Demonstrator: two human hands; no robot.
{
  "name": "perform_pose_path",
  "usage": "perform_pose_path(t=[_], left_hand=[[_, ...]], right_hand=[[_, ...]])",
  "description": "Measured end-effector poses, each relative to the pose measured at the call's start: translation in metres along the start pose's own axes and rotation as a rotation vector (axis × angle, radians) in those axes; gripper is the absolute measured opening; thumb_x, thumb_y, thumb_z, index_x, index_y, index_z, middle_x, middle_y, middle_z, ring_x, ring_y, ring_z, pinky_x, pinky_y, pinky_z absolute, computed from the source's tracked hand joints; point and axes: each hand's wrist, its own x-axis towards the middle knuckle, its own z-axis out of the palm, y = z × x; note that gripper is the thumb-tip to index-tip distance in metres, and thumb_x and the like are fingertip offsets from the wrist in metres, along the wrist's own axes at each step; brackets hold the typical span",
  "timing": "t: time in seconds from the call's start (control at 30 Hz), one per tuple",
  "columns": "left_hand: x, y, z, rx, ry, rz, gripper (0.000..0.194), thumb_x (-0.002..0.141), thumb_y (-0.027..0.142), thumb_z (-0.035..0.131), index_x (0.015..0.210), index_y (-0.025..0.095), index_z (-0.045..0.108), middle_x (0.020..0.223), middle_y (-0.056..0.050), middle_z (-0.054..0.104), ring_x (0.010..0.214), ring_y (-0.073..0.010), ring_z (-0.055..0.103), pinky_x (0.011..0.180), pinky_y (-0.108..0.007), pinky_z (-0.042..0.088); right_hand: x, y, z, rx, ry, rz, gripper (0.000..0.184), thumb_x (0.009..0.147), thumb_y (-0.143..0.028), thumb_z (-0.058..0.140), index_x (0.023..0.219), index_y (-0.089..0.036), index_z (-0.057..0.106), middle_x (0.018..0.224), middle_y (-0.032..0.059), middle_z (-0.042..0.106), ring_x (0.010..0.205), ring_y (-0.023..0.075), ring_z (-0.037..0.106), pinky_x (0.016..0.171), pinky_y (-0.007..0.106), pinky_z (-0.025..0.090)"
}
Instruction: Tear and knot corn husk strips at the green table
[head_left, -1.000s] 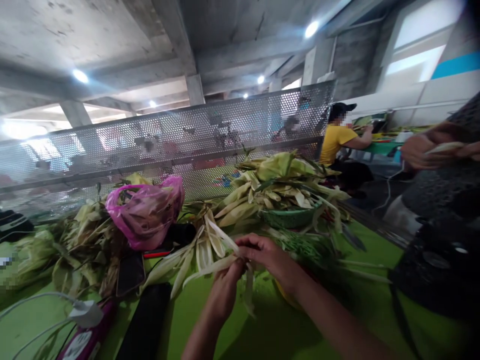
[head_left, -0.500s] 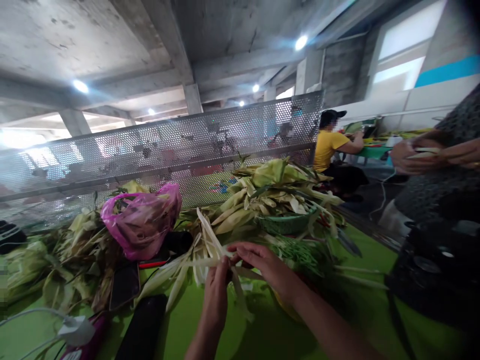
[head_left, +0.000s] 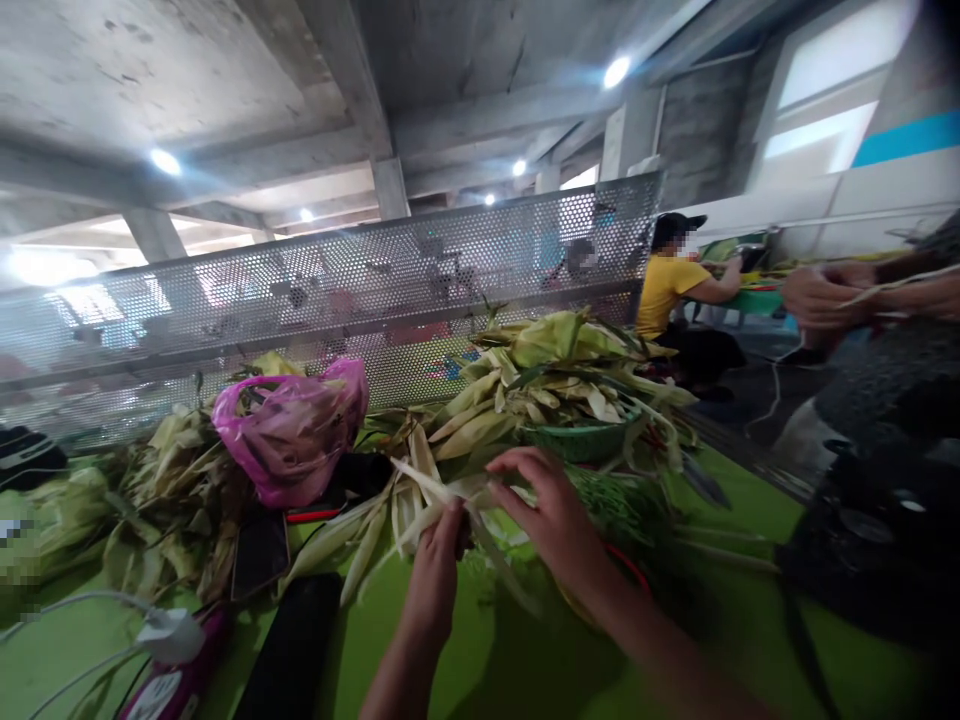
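Note:
Pale corn husk strips [head_left: 427,483] fan out from my left hand [head_left: 439,550], which is closed in a pinch where they cross. One strip hangs down to the right below the fingers. My right hand [head_left: 547,515] is just to the right, its thumb and index finger curved and a little apart. A pale strip lies close to those fingertips; I see no firm grip on it. More loose husks [head_left: 367,540] lie on the green tabletop [head_left: 465,670] beyond and left of my left hand.
Behind my hands stands a green basket [head_left: 577,440] heaped with husks, beside green stringy material [head_left: 611,505]. Leftward are a pink plastic bag [head_left: 292,435], a phone [head_left: 260,555] and a power strip [head_left: 176,675]. A perforated metal screen [head_left: 337,310] closes the back. A person's hands [head_left: 840,298] work at right.
My right hand has come away from my left, and its fingers have parted. My left hand still pinches the strips, which have shifted and spread. The view has swayed slightly.

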Motion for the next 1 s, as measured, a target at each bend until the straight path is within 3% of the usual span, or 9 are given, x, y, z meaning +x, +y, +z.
perform_pose_path(t=[0.1, 0.2, 0.4, 0.53, 0.63, 0.77, 0.83, 1.0], left_hand=[[0.003, -0.002, -0.004, 0.065, 0.034, 0.062, 0.040, 0.084, 0.054, 0.053, 0.072, 0.017, 0.059, 0.068, 0.000, 0.049, 0.065, -0.0138, 0.041, 0.062, -0.024, 0.034], [0.006, -0.004, -0.006, 0.076, 0.044, 0.093, 0.033, 0.082, 0.050, 0.057, 0.080, 0.018, 0.062, 0.078, -0.002, 0.056, 0.072, -0.0158, 0.046, 0.066, -0.025, 0.036], [0.010, -0.007, -0.002, 0.106, -0.007, 0.098, 0.031, 0.083, 0.049, 0.056, 0.076, 0.018, 0.060, 0.069, 0.001, 0.050, 0.066, -0.0143, 0.041, 0.061, -0.024, 0.033], [0.009, -0.008, -0.001, 0.081, 0.030, 0.054, 0.031, 0.083, 0.047, 0.056, 0.072, 0.019, 0.059, 0.069, 0.002, 0.050, 0.066, -0.0135, 0.041, 0.061, -0.023, 0.034], [0.009, -0.011, 0.000, -0.078, 0.061, 0.042, 0.032, 0.080, 0.046, 0.061, 0.065, 0.019, 0.054, 0.061, 0.004, 0.043, 0.058, -0.0117, 0.037, 0.057, -0.022, 0.033], [0.012, -0.012, 0.001, -0.292, 0.061, 0.056, 0.025, 0.076, 0.041, 0.067, 0.078, 0.017, 0.062, 0.077, -0.001, 0.058, 0.072, -0.0142, 0.052, 0.069, -0.024, 0.042], [0.013, -0.009, -0.001, -0.268, 0.052, 0.042, 0.027, 0.077, 0.041, 0.067, 0.086, 0.016, 0.065, 0.086, -0.004, 0.061, 0.080, -0.0163, 0.055, 0.073, -0.025, 0.043], [0.011, -0.006, 0.003, -0.133, 0.064, 0.106, 0.026, 0.070, 0.037, 0.074, 0.085, 0.017, 0.067, 0.081, -0.003, 0.062, 0.083, -0.0190, 0.055, 0.077, -0.027, 0.043]], right_hand=[[-0.006, -0.008, 0.001, 0.009, -0.080, 0.027, 0.012, 0.086, -0.032, 0.059, 0.080, -0.022, 0.060, 0.085, 0.0018, 0.062, 0.087, 0.0200, 0.058, 0.081, 0.032, 0.044], [-0.011, -0.010, 0.008, 0.044, -0.196, 0.111, 0.010, 0.080, -0.030, 0.065, 0.084, -0.022, 0.058, 0.083, 0.0000, 0.063, 0.082, 0.0188, 0.060, 0.076, 0.030, 0.045], [-0.013, -0.006, 0.017, 0.076, -0.163, 0.154, 0.019, 0.076, -0.022, 0.064, 0.094, -0.022, 0.058, 0.091, 0.0010, 0.067, 0.088, 0.0188, 0.062, 0.081, 0.031, 0.046], [-0.012, -0.008, 0.016, 0.063, -0.186, 0.201, 0.020, 0.077, -0.018, 0.061, 0.096, -0.022, 0.061, 0.082, 0.0012, 0.068, 0.077, 0.0185, 0.064, 0.073, 0.030, 0.048], [-0.013, -0.011, 0.016, -0.025, -0.188, 0.108, 0.018, 0.077, -0.012, 0.058, 0.088, -0.023, 0.065, 0.082, 0.0023, 0.069, 0.077, 0.0194, 0.063, 0.074, 0.031, 0.047], [-0.016, -0.011, 0.017, -0.152, -0.222, -0.065, 0.021, 0.078, -0.007, 0.055, 0.084, -0.024, 0.067, 0.088, 0.0039, 0.068, 0.088, 0.0223, 0.061, 0.079, 0.035, 0.046], [-0.016, -0.011, 0.015, -0.156, -0.269, -0.078, 0.023, 0.080, -0.008, 0.055, 0.088, -0.025, 0.068, 0.090, 0.0037, 0.067, 0.089, 0.0224, 0.060, 0.079, 0.035, 0.046], [-0.014, -0.020, 0.007, -0.043, -0.258, -0.049, 0.034, 0.082, -0.012, 0.056, 0.111, -0.027, 0.063, 0.101, 0.0047, 0.063, 0.091, 0.0205, 0.059, 0.082, 0.033, 0.046]])
